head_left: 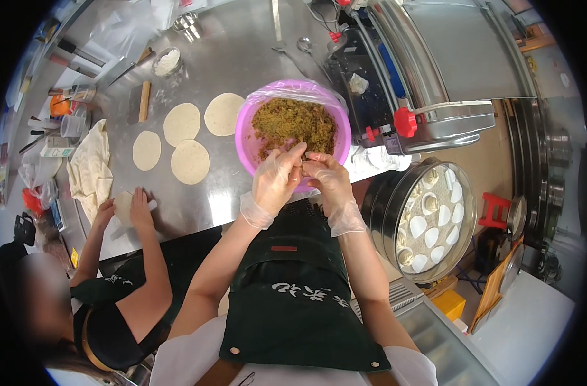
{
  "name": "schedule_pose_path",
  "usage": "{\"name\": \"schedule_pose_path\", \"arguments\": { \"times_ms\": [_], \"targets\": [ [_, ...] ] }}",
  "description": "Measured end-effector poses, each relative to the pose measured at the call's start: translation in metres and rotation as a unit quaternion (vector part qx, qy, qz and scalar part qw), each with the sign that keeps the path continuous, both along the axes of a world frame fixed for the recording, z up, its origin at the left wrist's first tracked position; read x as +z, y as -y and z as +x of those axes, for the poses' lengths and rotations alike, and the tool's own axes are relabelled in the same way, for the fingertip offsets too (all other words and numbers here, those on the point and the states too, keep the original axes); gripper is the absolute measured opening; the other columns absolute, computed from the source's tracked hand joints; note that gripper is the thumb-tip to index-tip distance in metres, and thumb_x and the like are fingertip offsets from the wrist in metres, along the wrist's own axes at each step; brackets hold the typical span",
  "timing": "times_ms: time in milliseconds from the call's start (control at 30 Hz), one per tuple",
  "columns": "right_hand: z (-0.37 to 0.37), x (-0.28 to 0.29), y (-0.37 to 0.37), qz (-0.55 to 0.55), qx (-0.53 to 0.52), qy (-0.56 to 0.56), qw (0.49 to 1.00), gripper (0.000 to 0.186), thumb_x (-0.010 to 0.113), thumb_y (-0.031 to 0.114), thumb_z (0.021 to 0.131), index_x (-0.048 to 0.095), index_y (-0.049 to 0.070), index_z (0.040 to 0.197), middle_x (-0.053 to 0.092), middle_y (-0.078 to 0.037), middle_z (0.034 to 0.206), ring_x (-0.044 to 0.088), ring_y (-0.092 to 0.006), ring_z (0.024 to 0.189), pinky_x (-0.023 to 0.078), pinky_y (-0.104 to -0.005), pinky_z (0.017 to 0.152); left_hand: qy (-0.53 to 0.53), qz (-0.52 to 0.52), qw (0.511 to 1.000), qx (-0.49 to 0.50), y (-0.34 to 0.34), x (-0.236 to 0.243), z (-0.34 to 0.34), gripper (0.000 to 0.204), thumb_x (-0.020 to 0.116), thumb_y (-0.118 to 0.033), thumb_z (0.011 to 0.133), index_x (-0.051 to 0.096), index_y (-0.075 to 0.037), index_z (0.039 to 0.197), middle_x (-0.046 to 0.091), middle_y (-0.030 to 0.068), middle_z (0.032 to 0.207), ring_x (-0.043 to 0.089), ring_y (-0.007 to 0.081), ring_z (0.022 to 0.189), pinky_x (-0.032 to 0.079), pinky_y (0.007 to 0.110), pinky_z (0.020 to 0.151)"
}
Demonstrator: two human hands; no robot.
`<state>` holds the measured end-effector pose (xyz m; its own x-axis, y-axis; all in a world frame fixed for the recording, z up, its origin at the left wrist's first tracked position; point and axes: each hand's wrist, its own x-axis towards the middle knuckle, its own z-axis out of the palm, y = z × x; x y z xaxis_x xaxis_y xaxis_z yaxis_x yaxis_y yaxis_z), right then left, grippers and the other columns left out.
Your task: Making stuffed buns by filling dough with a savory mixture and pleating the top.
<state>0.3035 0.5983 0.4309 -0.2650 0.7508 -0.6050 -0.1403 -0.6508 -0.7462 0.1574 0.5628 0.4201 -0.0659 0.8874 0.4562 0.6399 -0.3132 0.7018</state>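
Stainless-steel desk (235, 58) in a kitchen carries work that appears partway along. At far left, a co-worker's hands (139, 209) rest on a dough piece (121, 209) beside a cream cloth (91, 167). Farther right, four flat dough rounds (190, 162) lie with nothing on them. Next stands a pink bowl (241, 132), a large heap of crumbly greenish-brown mixture (295, 122) left in it. Above the bowl's near side, a gloved left hand (275, 180) and gloved right hand (331, 180) meet, fingers bent, fingertips together; whether they grip anything cannot be told. The mixture lies just beyond them. At right, a round steamer (385, 219) holds white discs (418, 226), many bare, and a few pale rounded pieces (430, 204), apparently already set down.
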Motion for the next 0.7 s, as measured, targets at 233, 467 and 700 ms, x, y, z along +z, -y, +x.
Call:
{"name": "schedule_pose_path", "arguments": {
  "times_ms": [233, 467, 700],
  "targets": [
    [0.015, -0.002, 0.0, -0.057, -0.056, -0.078, 0.994, 0.033, 0.064, 0.013, 0.089, 0.055, 0.0, 0.118, 0.067, -0.012, 0.108, 0.064, -0.0136, 0.09, 0.048, -0.0256, 0.076, 0.05, -0.061, 0.994, 0.074, -0.006, -0.005, -0.011, 0.064, 0.067, 0.01, 0.074, 0.05, -0.01, 0.133, 0.064, 0.0073, 0.081, 0.065, 0.0234, 0.078, 0.054, 0.035, 0.069],
    [0.037, 0.008, 0.008, -0.054, -0.107, -0.099, 0.988, 0.026, 0.057, 0.008, 0.092, 0.053, -0.002, 0.115, 0.066, -0.015, 0.11, 0.064, -0.0154, 0.093, 0.049, -0.0253, 0.078, -0.118, -0.196, 0.969, 0.091, -0.009, 0.005, -0.01, 0.072, 0.07, 0.002, 0.074, 0.044, -0.008, 0.14, 0.07, 0.0095, 0.088, 0.062, 0.023, 0.103, 0.047, 0.04, 0.095],
    [0.1, 0.006, 0.028, -0.009, -0.194, -0.078, 0.978, 0.026, 0.057, 0.004, 0.09, 0.053, -0.004, 0.114, 0.066, -0.017, 0.11, 0.065, -0.0164, 0.093, 0.051, -0.0249, 0.078, -0.243, -0.24, 0.938, 0.051, -0.017, -0.037, 0.005, 0.079, 0.071, -0.008, 0.073, 0.039, -0.009, 0.145, 0.07, 0.004, 0.084, 0.059, 0.0274, 0.098, 0.033, 0.051, 0.105]
  ]
}}
